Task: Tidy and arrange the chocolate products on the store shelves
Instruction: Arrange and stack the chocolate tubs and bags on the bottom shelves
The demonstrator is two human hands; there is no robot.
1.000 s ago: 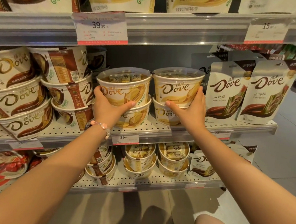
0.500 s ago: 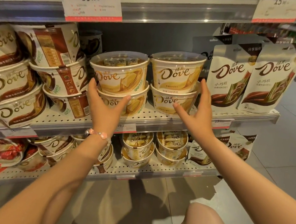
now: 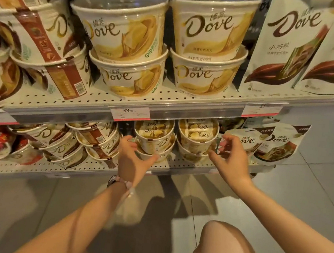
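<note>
Two stacks of cream Dove tubs stand on the middle shelf, the left stack (image 3: 127, 46) and the right stack (image 3: 207, 48), each two high. On the lower shelf sit two more cream tub stacks, one on the left (image 3: 153, 137) and one on the right (image 3: 197, 137). My left hand (image 3: 131, 159) is spread just in front of the lower left stack, fingers relaxed, thumb near the bottom tub. My right hand (image 3: 230, 159) hovers beside the lower right stack with loosely bent fingers, holding nothing.
Brown Dove tubs (image 3: 46, 52) lean in stacks at the left on both shelves. Dove pouches (image 3: 290, 46) stand at the right of the middle shelf, more pouches (image 3: 273, 145) below. The middle shelf edge (image 3: 184, 107) carries price tags. My knee (image 3: 231, 252) is low at right.
Both hands have let go of the middle-shelf tubs and dropped to the lower shelf's cream tub stacks. The view has tilted down and moved closer.
</note>
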